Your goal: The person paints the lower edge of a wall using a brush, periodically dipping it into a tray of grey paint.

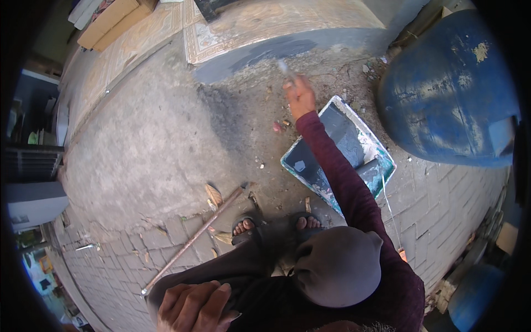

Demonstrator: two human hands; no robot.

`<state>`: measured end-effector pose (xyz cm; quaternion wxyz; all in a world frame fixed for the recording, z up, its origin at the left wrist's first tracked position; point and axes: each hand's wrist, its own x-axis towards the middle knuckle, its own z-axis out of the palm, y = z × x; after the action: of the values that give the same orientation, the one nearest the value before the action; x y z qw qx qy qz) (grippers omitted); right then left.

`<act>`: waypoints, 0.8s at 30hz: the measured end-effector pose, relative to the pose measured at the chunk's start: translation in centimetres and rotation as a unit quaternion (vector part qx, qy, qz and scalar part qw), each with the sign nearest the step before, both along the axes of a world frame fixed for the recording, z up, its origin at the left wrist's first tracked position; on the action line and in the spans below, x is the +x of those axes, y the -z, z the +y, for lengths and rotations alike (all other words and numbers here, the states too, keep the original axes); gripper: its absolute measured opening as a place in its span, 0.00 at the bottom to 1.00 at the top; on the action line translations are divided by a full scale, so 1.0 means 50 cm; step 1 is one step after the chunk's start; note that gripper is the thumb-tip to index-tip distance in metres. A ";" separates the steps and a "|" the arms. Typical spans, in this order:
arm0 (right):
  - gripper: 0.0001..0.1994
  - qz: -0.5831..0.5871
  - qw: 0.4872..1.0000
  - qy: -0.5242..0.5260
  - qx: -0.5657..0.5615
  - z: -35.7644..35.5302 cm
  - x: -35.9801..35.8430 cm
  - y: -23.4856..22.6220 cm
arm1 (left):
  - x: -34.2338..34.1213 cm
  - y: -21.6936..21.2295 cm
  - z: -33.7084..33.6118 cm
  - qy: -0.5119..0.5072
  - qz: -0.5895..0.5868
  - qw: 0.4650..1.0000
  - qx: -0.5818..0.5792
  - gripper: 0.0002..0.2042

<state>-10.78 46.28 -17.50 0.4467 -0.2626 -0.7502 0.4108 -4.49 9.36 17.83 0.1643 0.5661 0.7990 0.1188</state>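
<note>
You're on outdoor ground in soft, even daylight. Bare grey concrete slab (pixel 138 144) fills the area ahead and left of you; interlocking block pavers (pixel 423 205) run across the near side and right. Tan patterned floor tiles (pixel 271 19) cover a raised landing up top, grey wall (pixel 395 16) at its right end. Cardboard box (pixel 113 25) sits upper left. On your right: big scuffed blue drum (pixel 442 105), second blue container (pixel 477 299) below it. Dry leaf (pixel 214 195) on the concrete. Left-rim clutter's too distorted to identify.
</note>
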 end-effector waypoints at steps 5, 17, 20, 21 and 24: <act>0.15 0.036 0.995 -0.092 -0.009 -0.039 0.008 -0.067 | 0.003 -0.004 -0.001 -0.008 -0.004 1.000 -0.001 0.21; 0.16 -0.095 0.986 -0.065 0.119 -0.027 0.005 -0.086 | 0.003 0.000 0.002 0.006 0.001 1.000 0.005 0.21; 0.16 -0.083 0.987 -0.128 0.053 -0.032 0.000 -0.092 | 0.004 0.001 0.000 0.006 0.003 1.000 0.005 0.21; 0.16 -0.069 0.990 -0.117 0.036 -0.005 0.011 -0.083 | 0.005 0.001 0.000 0.007 0.000 1.000 0.007 0.21; 0.16 0.031 0.997 -0.041 -0.064 0.107 0.054 -0.048 | 0.004 -0.001 -0.002 0.009 -0.003 1.000 0.017 0.21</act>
<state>-8.09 51.62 -15.12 0.4342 -0.2467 -0.7185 0.4840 -4.28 9.26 17.90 0.1582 0.5757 0.7911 0.1326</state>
